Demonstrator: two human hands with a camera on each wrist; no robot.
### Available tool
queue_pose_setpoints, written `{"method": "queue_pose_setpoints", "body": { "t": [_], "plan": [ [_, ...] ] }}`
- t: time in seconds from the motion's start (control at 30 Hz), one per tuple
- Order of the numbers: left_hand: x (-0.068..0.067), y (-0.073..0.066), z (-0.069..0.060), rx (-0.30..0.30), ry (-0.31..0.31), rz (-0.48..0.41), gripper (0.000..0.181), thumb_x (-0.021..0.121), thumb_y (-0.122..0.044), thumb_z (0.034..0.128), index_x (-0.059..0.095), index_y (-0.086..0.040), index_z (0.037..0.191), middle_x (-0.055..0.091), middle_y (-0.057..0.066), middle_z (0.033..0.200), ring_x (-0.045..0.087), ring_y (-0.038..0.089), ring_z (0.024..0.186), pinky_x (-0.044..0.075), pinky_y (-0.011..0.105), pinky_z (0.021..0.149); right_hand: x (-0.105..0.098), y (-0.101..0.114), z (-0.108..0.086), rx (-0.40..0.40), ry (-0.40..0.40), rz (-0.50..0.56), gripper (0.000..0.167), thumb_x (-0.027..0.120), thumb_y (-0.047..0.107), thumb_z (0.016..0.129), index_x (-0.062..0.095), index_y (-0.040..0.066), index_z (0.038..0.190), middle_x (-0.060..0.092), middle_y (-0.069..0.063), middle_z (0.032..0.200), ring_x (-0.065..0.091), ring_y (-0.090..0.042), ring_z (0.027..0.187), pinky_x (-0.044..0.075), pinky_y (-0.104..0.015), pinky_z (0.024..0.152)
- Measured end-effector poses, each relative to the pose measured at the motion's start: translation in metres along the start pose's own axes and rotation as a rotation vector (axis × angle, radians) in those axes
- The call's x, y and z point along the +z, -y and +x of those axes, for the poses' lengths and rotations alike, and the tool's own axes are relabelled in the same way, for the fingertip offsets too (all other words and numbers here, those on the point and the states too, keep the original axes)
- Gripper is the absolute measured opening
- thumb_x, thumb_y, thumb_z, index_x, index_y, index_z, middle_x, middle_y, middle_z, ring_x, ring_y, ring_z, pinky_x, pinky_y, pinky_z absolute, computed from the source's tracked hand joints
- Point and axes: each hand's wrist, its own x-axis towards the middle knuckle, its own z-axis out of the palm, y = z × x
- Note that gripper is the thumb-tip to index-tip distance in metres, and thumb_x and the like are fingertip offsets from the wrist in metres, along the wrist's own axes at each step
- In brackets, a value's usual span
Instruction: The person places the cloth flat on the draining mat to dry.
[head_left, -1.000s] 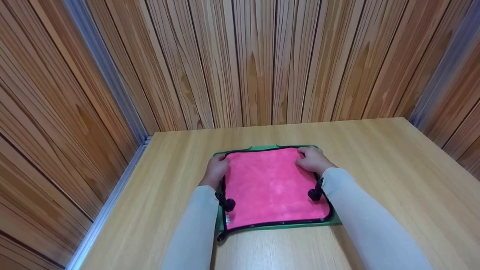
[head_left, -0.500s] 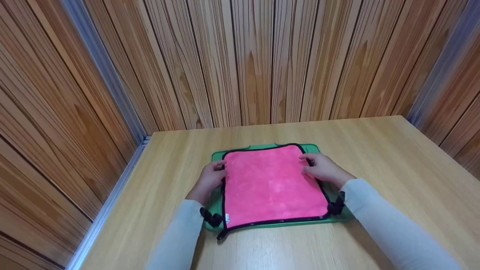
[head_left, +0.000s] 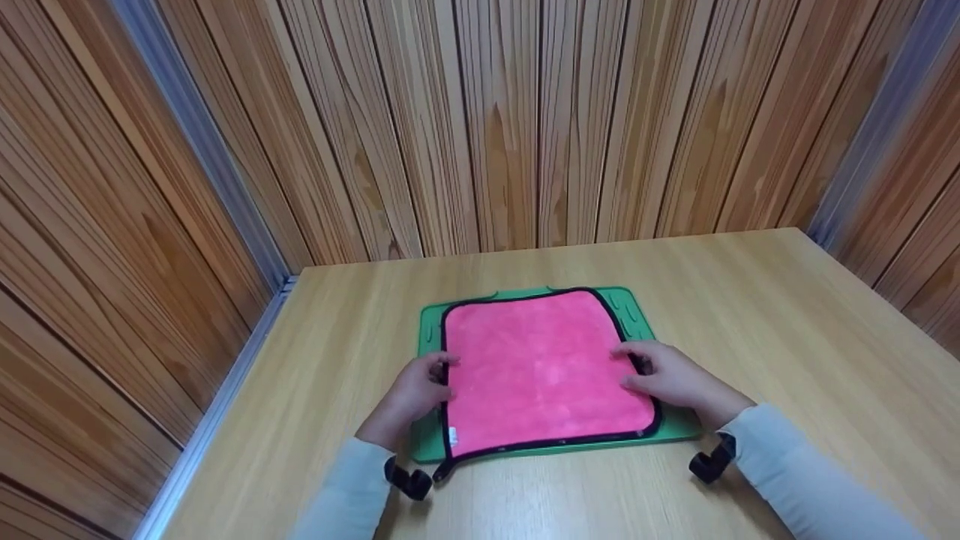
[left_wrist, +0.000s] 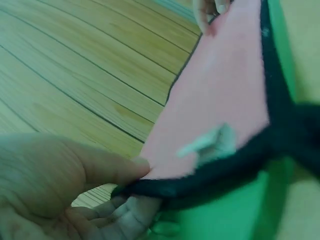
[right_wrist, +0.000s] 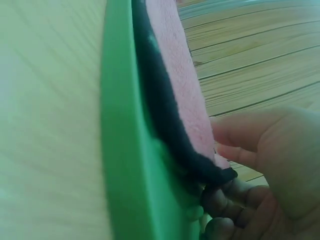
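Observation:
A pink cloth point(head_left: 540, 367) with black edging lies flat over a green tray point(head_left: 634, 319), whose borders show round it. My left hand point(head_left: 409, 397) pinches the cloth's left edge, thumb on top and fingers beneath, as the left wrist view shows. On the opposite side my right hand point(head_left: 679, 379) pinches the right edge in the same way; the right wrist view shows its thumb point(right_wrist: 237, 130) above the black border. A small white tag point(left_wrist: 217, 145) sits near the cloth's near left corner, where a black loop point(head_left: 444, 471) sticks out past the tray.
The tray rests on a light wooden table point(head_left: 735, 300). Wood-plank walls point(head_left: 510, 135) stand behind and at both sides, with a metal strip point(head_left: 202, 135) in the left corner. Black wrist cameras point(head_left: 409, 480) hang under both wrists.
Both hands have slid from the cloth's far corners down its side edges towards me, the fingers loosening midway. More of the tray's far corners shows now. The cloth stays nearly in place.

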Motion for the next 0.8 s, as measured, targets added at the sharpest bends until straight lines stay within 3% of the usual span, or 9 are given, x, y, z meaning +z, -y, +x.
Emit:
{"method": "queue_pose_setpoints", "body": {
  "t": [0.13,0.23,0.33,0.4,0.5,0.8],
  "plan": [
    [0.0,0.003,-0.001,0.006,-0.034,0.012,0.05,0.071,0.003,0.105,0.07,-0.019,0.15,0.064,0.017,0.151,0.064,0.03,0.124,0.062,0.048,0.109,0.004,-0.005,-0.004,-0.051,-0.023,-0.031,0.054,0.072,0.016,0.11,0.059,0.011,0.162,0.051,-0.029,0.169,0.047,-0.052,0.155,0.04,-0.074,0.13],
    [0.001,0.003,-0.001,0.009,-0.044,0.0,0.05,0.07,0.003,0.1056,0.07,-0.018,0.15,0.064,0.017,0.154,0.064,0.031,0.127,0.061,0.05,0.113,0.006,-0.008,-0.003,-0.098,-0.046,-0.053,0.051,0.071,0.012,0.11,0.061,0.008,0.16,0.053,-0.03,0.165,0.052,-0.049,0.148,0.046,-0.069,0.126],
    [0.002,0.003,-0.001,0.013,-0.053,0.011,0.049,0.07,0.004,0.1057,0.07,-0.016,0.151,0.065,0.017,0.153,0.065,0.029,0.123,0.062,0.044,0.106,0.009,-0.01,-0.004,-0.126,-0.063,-0.063,0.049,0.071,0.011,0.109,0.062,0.007,0.158,0.057,-0.029,0.156,0.058,-0.039,0.127,0.055,-0.047,0.109],
    [0.003,0.003,0.0,0.018,-0.065,0.031,0.049,0.07,0.004,0.1054,0.07,-0.015,0.15,0.066,0.017,0.152,0.065,0.028,0.12,0.063,0.041,0.101,0.01,-0.011,-0.004,-0.132,-0.066,-0.056,0.049,0.071,0.011,0.109,0.062,0.006,0.158,0.057,-0.026,0.149,0.056,-0.031,0.114,0.05,-0.033,0.094],
    [0.006,0.003,0.002,0.037,-0.084,0.073,0.047,0.071,0.005,0.105,0.071,-0.012,0.149,0.067,0.019,0.151,0.066,0.028,0.119,0.064,0.042,0.102,0.011,-0.013,-0.005,-0.132,-0.066,-0.034,0.051,0.071,0.01,0.109,0.061,0.007,0.159,0.054,-0.021,0.139,0.049,-0.023,0.101,0.041,-0.026,0.079],
    [0.011,0.004,0.003,0.059,-0.093,0.125,0.049,0.071,0.005,0.1046,0.067,-0.005,0.152,0.066,0.025,0.157,0.067,0.036,0.137,0.062,0.054,0.115,0.01,-0.018,-0.008,-0.103,-0.076,0.013,0.055,0.073,0.012,0.109,0.058,0.01,0.162,0.049,-0.019,0.146,0.051,-0.021,0.098,0.045,-0.021,0.076]
  ]
}}
